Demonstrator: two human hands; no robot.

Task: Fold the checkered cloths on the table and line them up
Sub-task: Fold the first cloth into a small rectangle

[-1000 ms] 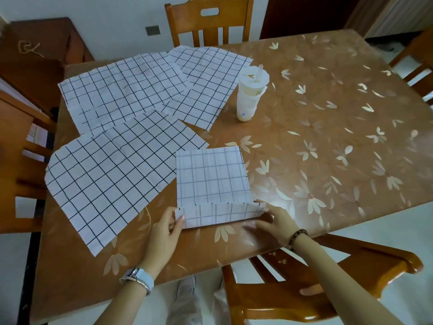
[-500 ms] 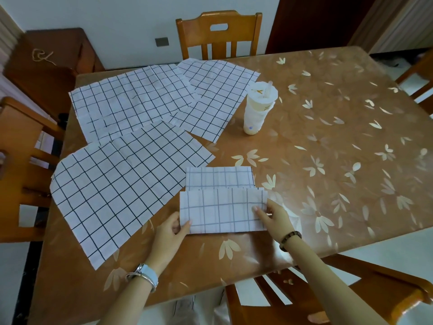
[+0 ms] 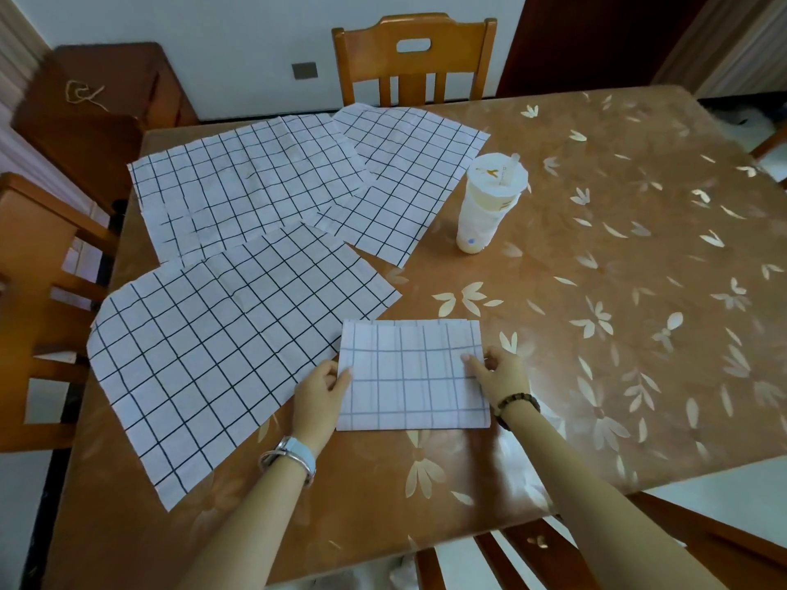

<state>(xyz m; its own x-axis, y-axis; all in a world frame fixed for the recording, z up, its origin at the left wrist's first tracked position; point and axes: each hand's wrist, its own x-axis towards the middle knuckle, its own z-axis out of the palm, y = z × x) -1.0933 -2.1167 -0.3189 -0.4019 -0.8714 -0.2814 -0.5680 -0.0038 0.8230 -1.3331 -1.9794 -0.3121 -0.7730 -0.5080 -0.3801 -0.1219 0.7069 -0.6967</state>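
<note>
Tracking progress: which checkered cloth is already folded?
The small cloth held by the left hand and right hand; the other three cloths lie spread flat.

Soft, even, cool light reaches you from about 12 o'clock. The glossy tabletop [image 3: 639, 300] carries a pale sheen toward 2 o'clock. Shadows are faint, only dim smudges beneath your forearms at 6 o'clock. Grid lines on the folded cloth [image 3: 413, 389] stay crisp. The wide lens bows the tabletop's edges near the rim.

A single head-worn view looks forward and steeply down across the tabletop [image 3: 596, 291]. It sits close above the near edge, with both forearms entering from below.
</note>
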